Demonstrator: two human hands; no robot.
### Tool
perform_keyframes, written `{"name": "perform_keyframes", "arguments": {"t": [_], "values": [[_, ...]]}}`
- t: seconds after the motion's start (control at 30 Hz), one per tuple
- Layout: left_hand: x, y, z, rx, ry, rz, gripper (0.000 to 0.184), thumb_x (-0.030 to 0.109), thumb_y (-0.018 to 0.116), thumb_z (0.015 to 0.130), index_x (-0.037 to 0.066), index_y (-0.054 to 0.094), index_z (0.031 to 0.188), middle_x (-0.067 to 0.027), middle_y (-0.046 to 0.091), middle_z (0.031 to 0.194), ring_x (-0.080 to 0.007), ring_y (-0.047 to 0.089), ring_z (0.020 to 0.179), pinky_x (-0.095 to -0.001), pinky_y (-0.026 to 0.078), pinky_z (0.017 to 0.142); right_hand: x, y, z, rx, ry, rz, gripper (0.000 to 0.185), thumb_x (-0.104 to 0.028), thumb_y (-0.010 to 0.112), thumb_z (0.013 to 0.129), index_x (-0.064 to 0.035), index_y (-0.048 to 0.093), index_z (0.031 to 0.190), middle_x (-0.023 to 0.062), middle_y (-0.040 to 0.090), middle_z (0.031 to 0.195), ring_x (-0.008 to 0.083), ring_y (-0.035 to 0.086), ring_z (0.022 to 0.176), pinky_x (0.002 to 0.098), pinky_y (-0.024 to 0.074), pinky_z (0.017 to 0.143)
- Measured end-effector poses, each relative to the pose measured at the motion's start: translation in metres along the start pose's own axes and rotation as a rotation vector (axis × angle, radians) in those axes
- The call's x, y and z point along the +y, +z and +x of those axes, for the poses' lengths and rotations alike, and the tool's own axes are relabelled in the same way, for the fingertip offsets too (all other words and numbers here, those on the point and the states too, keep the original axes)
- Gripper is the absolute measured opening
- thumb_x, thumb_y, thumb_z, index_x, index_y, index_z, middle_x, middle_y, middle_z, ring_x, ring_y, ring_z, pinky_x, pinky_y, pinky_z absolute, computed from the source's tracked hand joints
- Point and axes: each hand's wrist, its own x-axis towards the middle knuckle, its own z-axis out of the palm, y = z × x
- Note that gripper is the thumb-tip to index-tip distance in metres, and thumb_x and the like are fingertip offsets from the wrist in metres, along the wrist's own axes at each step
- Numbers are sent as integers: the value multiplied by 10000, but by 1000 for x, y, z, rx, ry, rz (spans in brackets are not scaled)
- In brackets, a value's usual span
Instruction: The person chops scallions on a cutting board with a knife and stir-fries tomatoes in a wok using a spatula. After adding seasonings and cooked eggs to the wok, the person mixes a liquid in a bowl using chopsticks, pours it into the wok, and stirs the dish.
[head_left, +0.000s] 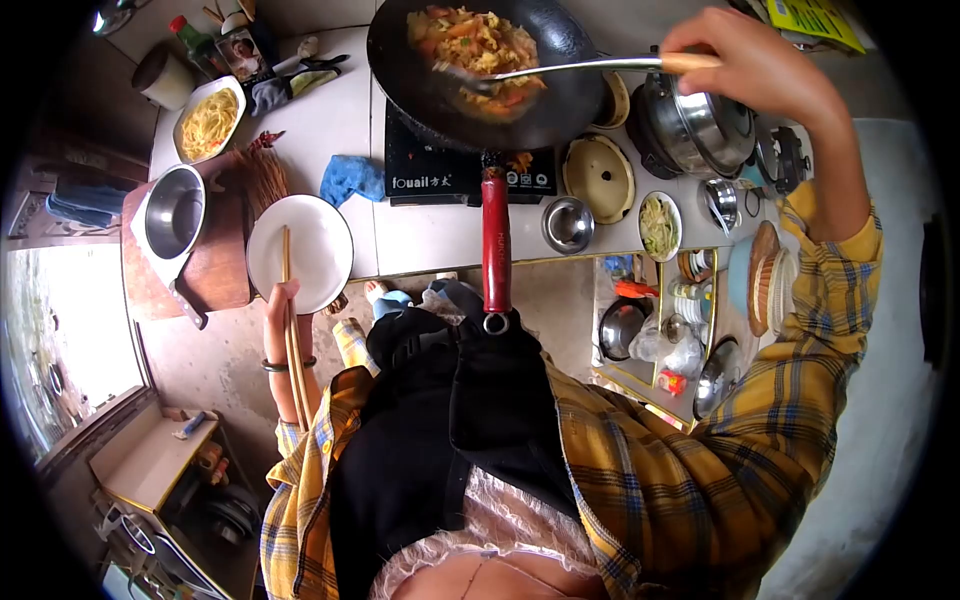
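Note:
My right hand (745, 62) is closed around the wooden-ended handle of a metal spatula (585, 65). The spatula's blade sits among the tomato and egg pieces (478, 45) inside a black wok (570, 105). The wok rests on an induction cooker (432, 165), its red handle (496, 240) pointing toward my body. At lower left, my left hand (282, 300) grips the near rim of a white bowl (330, 250), which looks empty inside. A pair of wooden chopsticks (294, 355) is held in that same hand, lying across the bowl's edge.
On the left are a cutting board (225, 270), a cleaver (186, 302), a metal basin (177, 210) and a plate of noodles (210, 120). A blue cloth (352, 180) lies beside the cooker. To the right stand a steel pot (712, 130), a yellowish dish (600, 178) and a bowl of chopped greens (658, 228).

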Motion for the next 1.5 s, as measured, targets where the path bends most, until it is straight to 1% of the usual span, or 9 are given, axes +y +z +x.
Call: {"name": "perform_keyframes", "arguments": {"t": [0.1,0.33,0.43,0.53,0.87,1.1,1.23,1.27,1.5], "values": [[-6,-6,6,6,-15,-5,314,152,596,816,-68,568,1038,-132,610,976,-220,623,910,-321,531,821,-75,-41,29,-256,275,13,201,-181,627,812,-44,725,922,187,694,845,286,682,832,407,527,669],[-2,11,-5,-5,10,24,260,154,619,812,-57,593,963,-108,613,932,-189,622,856,-297,527,779,9,29,45,-159,755,388,264,-311,643,812,-72,740,872,184,675,757,328,662,662,413,513,619],[-3,10,-6,-37,3,18,329,157,614,806,-61,568,1048,-123,605,995,-209,614,914,-325,518,831,23,60,9,-260,777,560,332,-303,528,981,-34,584,794,-4,473,545,65,449,382,228,353,348],[-16,1,1,-87,217,223,276,164,629,805,-48,577,973,-108,604,946,-186,609,862,-300,519,789,19,59,-19,-144,731,695,379,-353,498,993,-45,561,781,0,473,551,66,449,367,235,352,323],[-2,43,-11,-8,-16,6,133,116,635,822,-7,592,846,-75,592,847,-150,570,777,-259,491,734,-11,89,-57,-119,898,660,430,-353,458,1003,-16,510,741,24,476,528,112,447,366,283,353,338],[-34,-12,18,-219,456,507,87,48,619,864,16,571,929,-64,579,838,-153,539,770,-242,467,742,-20,40,-85,-246,764,444,407,-328,465,1010,-24,522,745,-3,423,498,94,399,339,281,301,322],[-18,8,12,-118,94,99,136,105,639,837,-2,582,898,-70,576,862,-163,567,802,-259,484,736,-1,66,-72,-186,634,353,403,-332,470,1010,-32,523,746,-14,420,503,81,386,347,272,290,322],[-9,17,6,-75,-32,-27,152,120,642,829,-6,586,892,-71,576,870,-166,574,811,-264,488,736,-9,38,-76,-221,832,565,410,-290,490,993,-16,491,688,-6,429,481,99,374,354,292,301,336],[-2,36,-8,31,-19,-1,199,167,640,812,-12,600,889,-89,583,908,-183,596,842,-297,517,755,-36,-31,-73,-508,781,521,366,-258,442,1012,-22,530,745,16,473,462,82,413,296,237,324,300]]}}
